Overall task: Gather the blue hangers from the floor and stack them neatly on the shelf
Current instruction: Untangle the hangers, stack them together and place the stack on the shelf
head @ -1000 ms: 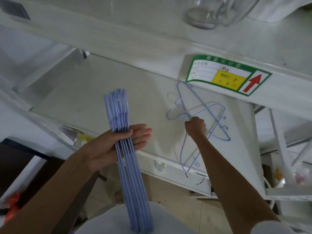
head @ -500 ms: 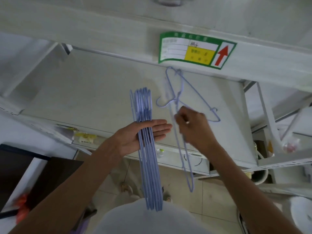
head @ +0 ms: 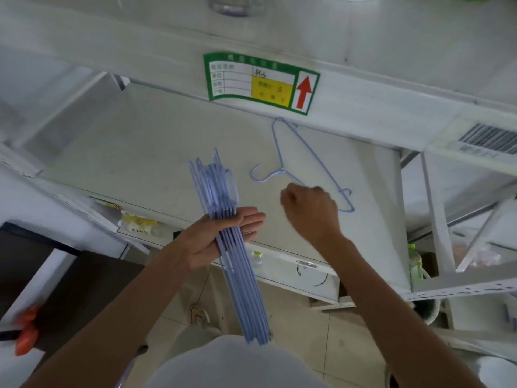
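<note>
- Currently the left hand point(head: 221, 239) clamps a bundle of thin light-blue wire hangers point(head: 232, 247), thumb on one side and flat fingers on the other, hooks pointing toward the far side.
- One loose light-blue wire hanger point(head: 307, 161) lies flat on the white metal shelf point(head: 140, 152), right of the bundle, its hook pointing left.
- The right hand point(head: 310, 208) is curled into a loose fist at this hanger's near edge; whether it pinches the wire, I cannot tell.
- Judging by looks, these hangers are light, springy and prone to tangling; gripping near the hook neck should keep them aligned.
- A green-bordered label with a red arrow point(head: 260, 82) marks the shelf edge above.
</note>
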A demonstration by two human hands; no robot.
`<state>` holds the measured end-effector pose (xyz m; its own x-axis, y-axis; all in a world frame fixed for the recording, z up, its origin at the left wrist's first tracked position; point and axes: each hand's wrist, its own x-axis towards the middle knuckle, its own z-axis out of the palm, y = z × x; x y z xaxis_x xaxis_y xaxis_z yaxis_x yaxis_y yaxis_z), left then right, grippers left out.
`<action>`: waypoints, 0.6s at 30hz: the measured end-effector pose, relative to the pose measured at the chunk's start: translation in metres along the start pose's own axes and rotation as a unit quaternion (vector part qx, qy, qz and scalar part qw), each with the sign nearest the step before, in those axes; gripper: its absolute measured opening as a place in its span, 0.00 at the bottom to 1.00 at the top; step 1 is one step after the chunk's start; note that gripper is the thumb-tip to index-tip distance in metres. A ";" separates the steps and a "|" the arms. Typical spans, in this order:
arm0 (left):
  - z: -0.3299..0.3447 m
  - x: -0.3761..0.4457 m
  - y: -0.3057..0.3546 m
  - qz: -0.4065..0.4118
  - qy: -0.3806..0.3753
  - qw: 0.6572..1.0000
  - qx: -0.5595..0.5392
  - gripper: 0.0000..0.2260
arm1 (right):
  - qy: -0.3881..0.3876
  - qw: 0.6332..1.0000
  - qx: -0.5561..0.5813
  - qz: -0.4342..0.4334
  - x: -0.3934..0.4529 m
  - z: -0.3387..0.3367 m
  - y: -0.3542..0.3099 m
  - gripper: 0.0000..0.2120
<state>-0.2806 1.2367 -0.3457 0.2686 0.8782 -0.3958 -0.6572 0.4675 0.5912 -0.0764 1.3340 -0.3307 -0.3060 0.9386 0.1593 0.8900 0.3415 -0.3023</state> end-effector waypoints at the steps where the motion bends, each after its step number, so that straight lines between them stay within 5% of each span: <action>1: -0.003 -0.002 0.004 0.007 -0.004 1.000 -0.002 0.15 | 0.000 0.999 0.002 0.034 0.019 0.006 0.012 0.13; 8: -0.016 -0.024 0.019 0.055 0.015 0.998 0.008 0.18 | -0.169 0.978 -0.011 0.124 0.108 0.067 0.054 0.18; 13: -0.017 -0.043 0.024 0.095 0.045 0.994 0.015 0.18 | -0.151 0.979 -0.113 0.073 0.094 0.100 0.052 0.16; 18: -0.015 -0.053 0.023 0.097 0.045 0.994 -0.004 0.18 | -0.164 0.981 -0.092 0.056 0.071 0.098 0.054 0.11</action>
<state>-0.3206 1.1994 -0.3218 0.0727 0.9389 -0.3364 -0.6957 0.2895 0.6574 -0.0833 1.4243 -0.4273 -0.2681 0.9456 -0.1844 0.9609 0.2489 -0.1213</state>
